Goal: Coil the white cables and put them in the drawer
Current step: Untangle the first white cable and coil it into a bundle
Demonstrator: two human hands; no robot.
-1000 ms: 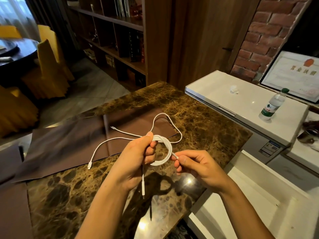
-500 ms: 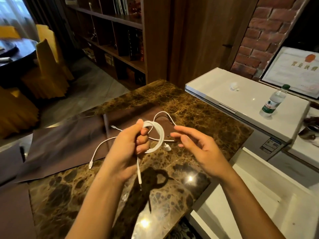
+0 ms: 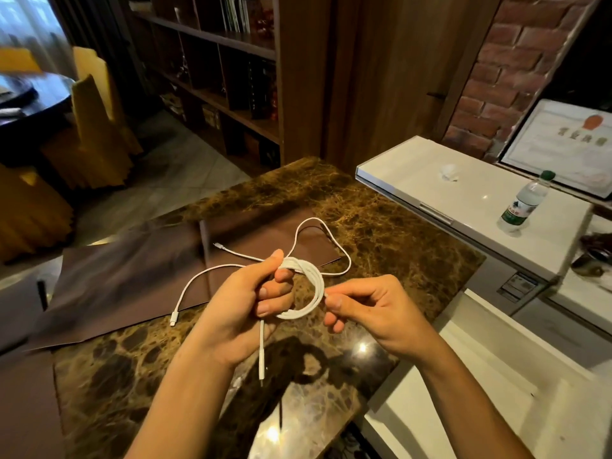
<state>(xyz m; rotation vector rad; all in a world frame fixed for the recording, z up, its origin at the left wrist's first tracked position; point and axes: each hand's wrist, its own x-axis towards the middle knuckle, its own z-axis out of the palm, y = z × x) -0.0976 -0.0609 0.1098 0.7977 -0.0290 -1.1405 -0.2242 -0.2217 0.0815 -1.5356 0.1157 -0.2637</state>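
Left hand [image 3: 243,304]: gripped coiled thin white cable [image 3: 317,288] | right hand [image 3: 371,308]: pinched coil's right-side strand | open white drawer [image 3: 490,385]: lower right of coil, nearer right hand

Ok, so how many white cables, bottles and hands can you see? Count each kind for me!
White cables: 2, the coiled white cable and the loose white cable lying on the marble table
Water bottles: 1, the water bottle
Hands: 2, the left hand gripping the coil and the right hand pinching its end
Total: 5
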